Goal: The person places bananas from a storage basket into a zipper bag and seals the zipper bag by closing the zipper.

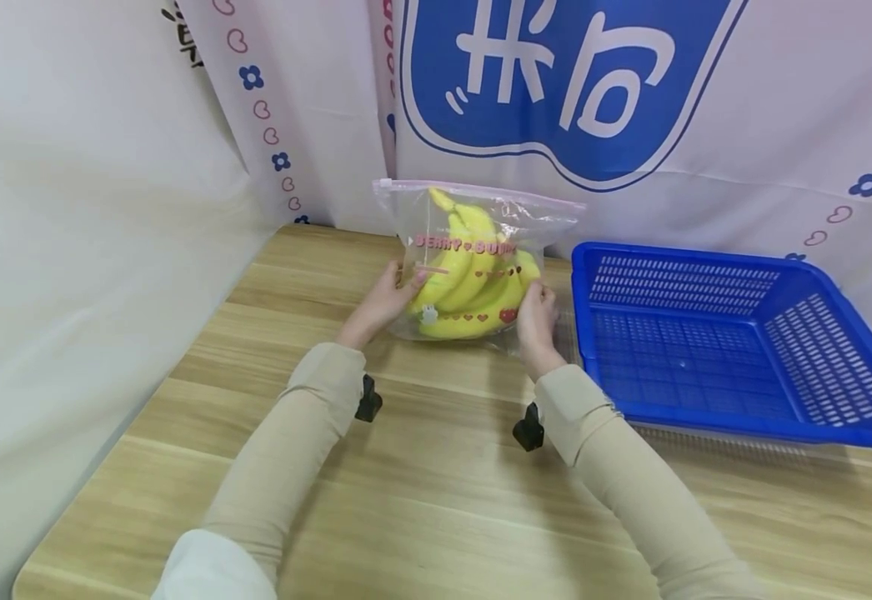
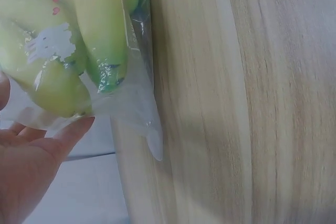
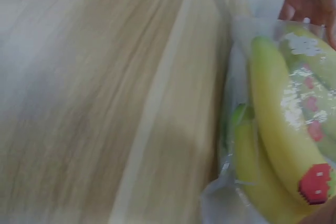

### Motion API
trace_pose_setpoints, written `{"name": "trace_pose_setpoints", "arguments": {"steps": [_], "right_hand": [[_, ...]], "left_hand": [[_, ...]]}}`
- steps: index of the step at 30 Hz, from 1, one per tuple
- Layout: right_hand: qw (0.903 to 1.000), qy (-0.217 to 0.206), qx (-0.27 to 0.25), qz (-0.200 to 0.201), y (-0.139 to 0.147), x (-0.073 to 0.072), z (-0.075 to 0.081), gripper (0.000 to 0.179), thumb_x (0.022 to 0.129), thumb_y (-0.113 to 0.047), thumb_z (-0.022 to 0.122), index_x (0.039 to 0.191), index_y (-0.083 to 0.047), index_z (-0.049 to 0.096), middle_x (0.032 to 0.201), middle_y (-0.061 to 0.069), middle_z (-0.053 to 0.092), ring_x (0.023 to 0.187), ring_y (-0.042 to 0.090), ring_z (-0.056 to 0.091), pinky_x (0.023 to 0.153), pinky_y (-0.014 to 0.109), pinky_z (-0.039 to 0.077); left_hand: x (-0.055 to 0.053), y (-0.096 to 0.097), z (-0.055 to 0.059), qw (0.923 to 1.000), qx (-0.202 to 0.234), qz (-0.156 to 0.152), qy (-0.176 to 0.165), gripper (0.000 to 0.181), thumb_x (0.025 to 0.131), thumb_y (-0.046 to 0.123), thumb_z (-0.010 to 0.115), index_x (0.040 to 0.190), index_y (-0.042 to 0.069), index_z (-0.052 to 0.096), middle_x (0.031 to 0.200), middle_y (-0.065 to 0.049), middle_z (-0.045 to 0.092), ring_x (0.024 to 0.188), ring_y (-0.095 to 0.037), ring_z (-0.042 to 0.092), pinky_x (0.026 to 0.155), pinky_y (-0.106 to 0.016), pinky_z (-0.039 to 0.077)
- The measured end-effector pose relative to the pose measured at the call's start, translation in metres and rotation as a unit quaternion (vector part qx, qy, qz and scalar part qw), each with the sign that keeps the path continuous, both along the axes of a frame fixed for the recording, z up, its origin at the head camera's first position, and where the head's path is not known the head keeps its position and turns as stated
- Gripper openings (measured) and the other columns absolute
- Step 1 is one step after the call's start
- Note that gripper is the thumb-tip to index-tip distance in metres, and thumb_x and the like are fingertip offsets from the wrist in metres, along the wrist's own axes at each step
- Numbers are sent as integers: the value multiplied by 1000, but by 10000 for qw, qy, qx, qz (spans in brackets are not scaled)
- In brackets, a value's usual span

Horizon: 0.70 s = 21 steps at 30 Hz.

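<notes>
A clear zip bag [image 1: 552, 218] with pink lettering stands nearly upright over the wooden table, its pink zip strip along the top and the slider [image 1: 383, 183] at the left end. Inside lies a bunch of yellow bananas [image 1: 458, 287], green at the tips in the left wrist view. My left hand [image 1: 385, 302] grips the bag's left side, thumb on the front. The opposite side is held by my right hand [image 1: 538, 321], thumb toward the front. In the right wrist view, the bananas [image 3: 278, 114] press against the plastic, and only a sliver of my right hand shows at the bottom corner.
Just right of the bag stands a blue plastic basket [image 1: 684, 358] with perforated walls. A white printed cloth [image 1: 331, 108] hangs behind the wooden table [image 1: 436, 483]. Another pale cloth [image 1: 91, 208] borders the table's left edge.
</notes>
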State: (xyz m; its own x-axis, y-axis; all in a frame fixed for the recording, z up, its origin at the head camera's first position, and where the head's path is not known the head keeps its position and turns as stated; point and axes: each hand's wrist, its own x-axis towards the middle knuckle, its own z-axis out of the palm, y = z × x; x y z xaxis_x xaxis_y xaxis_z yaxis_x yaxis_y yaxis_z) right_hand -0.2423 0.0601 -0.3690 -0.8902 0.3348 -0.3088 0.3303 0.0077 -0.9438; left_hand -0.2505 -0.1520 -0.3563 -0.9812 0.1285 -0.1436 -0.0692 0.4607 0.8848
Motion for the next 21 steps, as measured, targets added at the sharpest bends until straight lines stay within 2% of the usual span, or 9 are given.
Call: {"name": "trace_pose_setpoints", "arguments": {"steps": [2,6,11,13,17,21], "right_hand": [[9999,14,69,103,0,0,-3,55,101,-41,27,148,-12,30,153,14,29,143,25,27,121,35,22],[9993,61,-59,358,1,0,-6,55,102,-44,26,149,-15,25,154,9,31,143,21,28,121,34,23],[9978,14,-217,626,-1,1,-6,55,103,-45,26,150,-17,21,156,6,29,145,19,25,121,34,21],[9973,-7,-214,704,-2,2,-5,54,103,-44,26,149,-15,24,155,7,30,145,19,26,121,34,22],[9953,-171,56,953,-6,4,-4,58,103,-47,24,152,-15,19,158,7,25,147,21,22,123,36,18],[9931,-230,233,1126,-11,6,-2,63,103,-48,23,154,-14,11,161,9,16,149,25,17,124,39,13]], "left_hand": [[0,2,1,10000,44,23,27,64,100,43,41,149,7,23,156,-21,25,144,-37,26,119,-52,24],[-2,6,3,9998,-137,108,93,58,100,45,38,145,8,32,153,-20,33,141,-37,34,116,-52,30],[-5,7,6,9989,-359,247,177,57,102,42,36,145,6,33,150,-22,37,139,-38,36,116,-50,32],[-5,6,8,9984,-402,327,217,55,102,40,37,145,5,35,148,-23,40,136,-38,40,114,-49,35],[-7,2,14,9966,-566,539,274,53,102,37,38,141,1,40,139,-23,49,128,-37,48,108,-47,42],[-8,-2,19,9951,-612,740,220,54,103,37,38,140,-2,39,138,-23,49,127,-36,48,108,-46,42]]}}
